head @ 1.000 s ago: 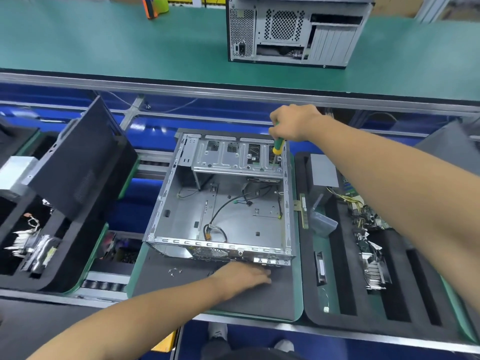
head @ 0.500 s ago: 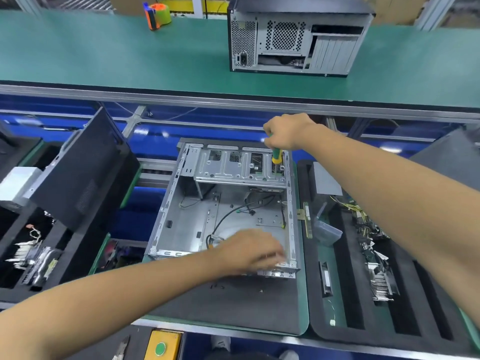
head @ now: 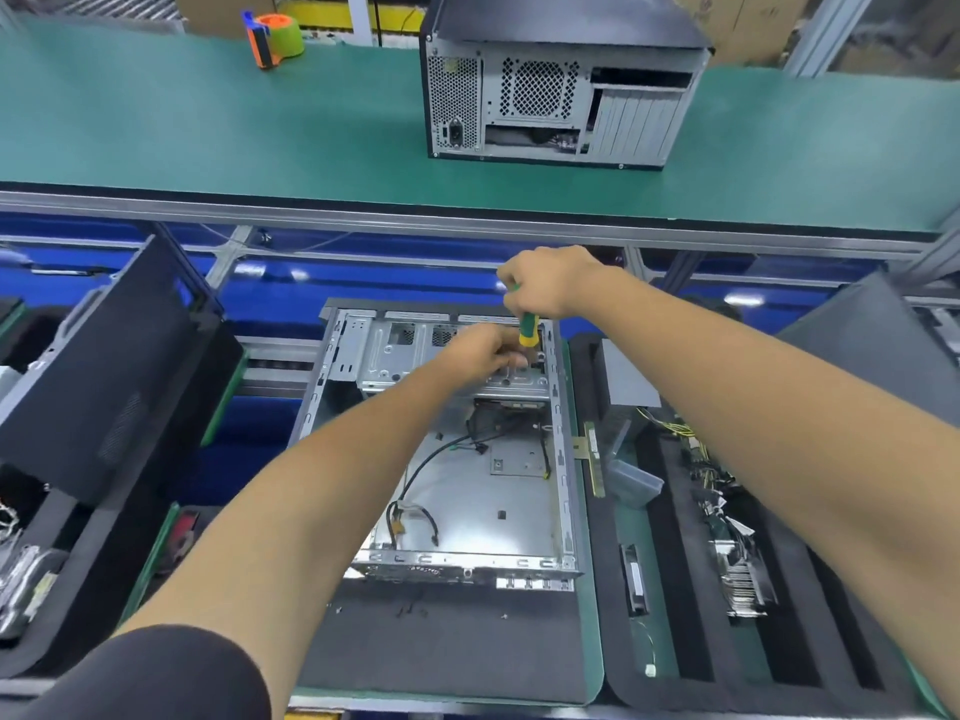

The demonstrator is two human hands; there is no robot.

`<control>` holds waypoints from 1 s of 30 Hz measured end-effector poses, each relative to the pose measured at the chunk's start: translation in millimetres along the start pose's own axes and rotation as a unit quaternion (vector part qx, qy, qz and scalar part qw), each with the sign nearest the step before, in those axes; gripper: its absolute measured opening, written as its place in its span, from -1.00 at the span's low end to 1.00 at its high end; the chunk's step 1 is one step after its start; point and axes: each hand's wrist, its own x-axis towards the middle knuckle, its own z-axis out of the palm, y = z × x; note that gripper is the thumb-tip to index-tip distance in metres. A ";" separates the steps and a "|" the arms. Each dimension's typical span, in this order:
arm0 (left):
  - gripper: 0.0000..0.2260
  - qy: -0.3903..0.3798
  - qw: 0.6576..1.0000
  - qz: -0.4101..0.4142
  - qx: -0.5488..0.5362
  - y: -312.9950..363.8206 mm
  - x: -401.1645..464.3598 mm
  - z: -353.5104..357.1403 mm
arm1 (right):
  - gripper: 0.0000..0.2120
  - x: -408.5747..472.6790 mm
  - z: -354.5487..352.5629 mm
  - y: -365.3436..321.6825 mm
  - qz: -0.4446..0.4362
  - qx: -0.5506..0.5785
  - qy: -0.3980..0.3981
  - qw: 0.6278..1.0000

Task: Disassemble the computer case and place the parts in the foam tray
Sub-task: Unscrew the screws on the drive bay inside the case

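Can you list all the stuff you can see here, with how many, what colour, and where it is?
open computer case: one, silver metal, middle, on a dark mat
screwdriver: one, green and yellow handle, upright over the case's far right corner
closed computer case: one, black and silver, on the green belt at the back
tape dispenser: one, orange and green, far left of the belt
foam tray: one, black, right of the open case, holding cables and a heatsink
memory stick: one, green and gold, at the tray's left edge
loose screws: a few, dark, on the mat in front
left hand: one, at the drive cage beside the screwdriver tip
right hand: one, grips the screwdriver handle
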 end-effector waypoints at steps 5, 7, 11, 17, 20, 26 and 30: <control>-0.96 0.006 0.996 0.056 0.075 -13.2 2.8 4.9 | -0.90 7.2 4.2 6.5 -0.004 0.005 0.014 1.000; -0.91 0.018 0.996 0.066 0.060 -18.6 3.8 9.1 | -0.90 10.1 6.3 7.2 -0.006 0.003 0.018 1.000; -0.88 0.018 0.995 0.083 0.050 -21.2 7.2 9.4 | -0.85 12.1 6.6 11.4 0.013 0.019 0.019 1.000; -0.92 -0.001 0.997 0.079 0.015 -17.4 16.3 6.6 | -0.82 11.2 -4.8 27.3 0.040 0.066 0.053 0.996; -0.93 0.039 0.997 0.068 -0.014 -16.8 24.6 8.1 | -0.80 14.0 -10.8 34.5 0.058 0.068 0.082 0.993; -0.82 0.111 0.991 0.045 0.064 -8.3 39.4 27.6 | -0.80 18.5 -8.5 40.0 0.087 0.047 0.061 0.993; -0.84 0.132 0.988 0.054 0.064 -11.7 41.8 30.4 | -0.79 20.1 -5.9 42.2 0.094 0.043 0.061 0.993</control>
